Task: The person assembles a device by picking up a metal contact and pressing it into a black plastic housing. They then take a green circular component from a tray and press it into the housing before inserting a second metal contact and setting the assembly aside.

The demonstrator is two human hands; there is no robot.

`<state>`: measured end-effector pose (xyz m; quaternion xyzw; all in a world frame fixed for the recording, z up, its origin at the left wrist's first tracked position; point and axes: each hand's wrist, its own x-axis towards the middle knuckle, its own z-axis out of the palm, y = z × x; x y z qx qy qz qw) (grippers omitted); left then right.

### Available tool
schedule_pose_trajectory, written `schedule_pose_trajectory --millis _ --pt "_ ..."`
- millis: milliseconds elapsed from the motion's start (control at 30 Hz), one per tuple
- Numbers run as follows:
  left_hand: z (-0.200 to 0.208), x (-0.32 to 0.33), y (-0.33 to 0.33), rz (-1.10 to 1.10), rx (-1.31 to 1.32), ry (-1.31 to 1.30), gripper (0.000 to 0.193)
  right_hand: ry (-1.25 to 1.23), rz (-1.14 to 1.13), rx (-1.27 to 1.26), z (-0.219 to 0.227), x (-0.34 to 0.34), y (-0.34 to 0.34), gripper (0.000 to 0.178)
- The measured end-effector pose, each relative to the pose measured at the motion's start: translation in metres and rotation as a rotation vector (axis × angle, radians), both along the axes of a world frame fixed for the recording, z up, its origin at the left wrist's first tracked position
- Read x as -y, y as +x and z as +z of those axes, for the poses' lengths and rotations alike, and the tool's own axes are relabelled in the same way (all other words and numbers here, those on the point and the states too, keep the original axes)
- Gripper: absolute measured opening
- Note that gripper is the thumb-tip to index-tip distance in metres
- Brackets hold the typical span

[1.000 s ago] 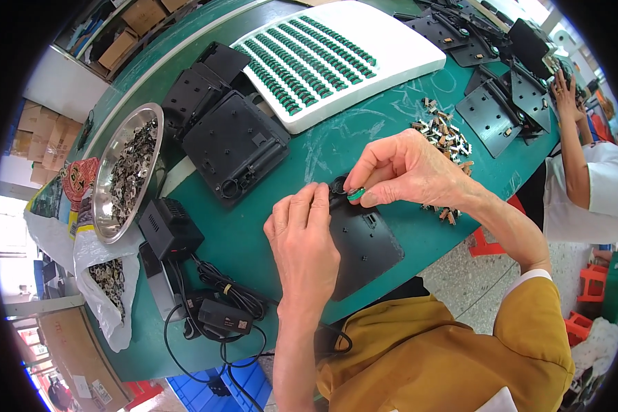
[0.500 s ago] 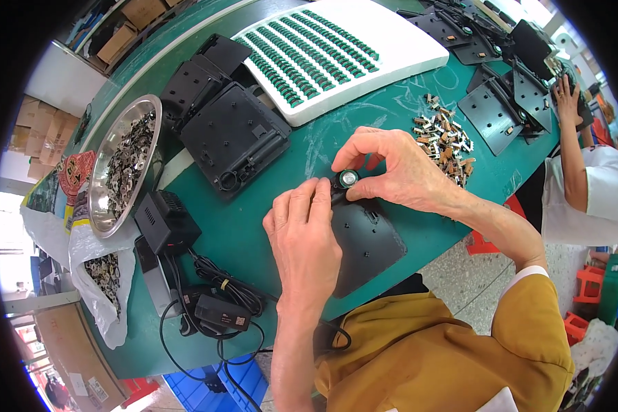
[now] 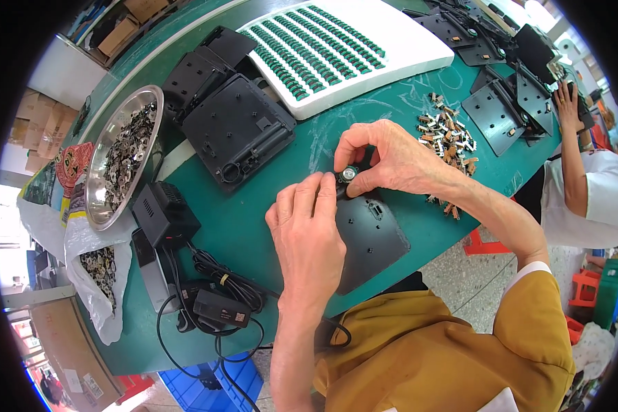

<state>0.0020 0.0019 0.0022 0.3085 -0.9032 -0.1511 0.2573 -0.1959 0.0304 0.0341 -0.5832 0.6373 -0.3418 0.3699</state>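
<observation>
Pinched between the thumb and fingers of my right hand [image 3: 398,161] is a small round part [image 3: 349,174] with a silvery centre and a dark rim. It sits at the far end of a flat black plastic panel [image 3: 374,247] lying on the bench. My left hand [image 3: 309,233] grips the panel's far left edge, its fingers close together beside the round part; the thumb is hidden. On the panel's face are small posts and a slotted opening. Whether the round part is seated in the panel, I cannot tell.
Slide switches [image 3: 450,141] lie heaped to the right. A white foam tray [image 3: 419,48] holds rows of green-rimmed round parts. Black panels [image 3: 237,130] are stacked at left, near a steel bowl [image 3: 159,117] of small metal pieces, a black power box [image 3: 165,213] and cables. A co-worker's hand [image 3: 566,103] is far right.
My right hand's fingers have shifted slightly on the round part, which looks lower in the panel's end. The view has shifted a little; my left hand keeps its place on the panel.
</observation>
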Motion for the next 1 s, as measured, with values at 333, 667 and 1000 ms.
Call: schedule_pose_trajectory --millis 333,667,1000 --pt "0.002 -0.001 0.0 0.009 0.013 0.001 0.043 0.033 -0.035 0.147 0.0 -0.009 -0.01 0.029" --pt "0.001 -0.001 -0.001 0.0 0.01 0.001 0.043 -0.071 -0.016 -0.004 -0.005 -0.008 -0.003 0.025" --pt "0.001 -0.001 0.0 0.0 0.025 -0.008 0.043 -0.088 0.025 -0.023 -0.006 -0.011 -0.002 0.02"
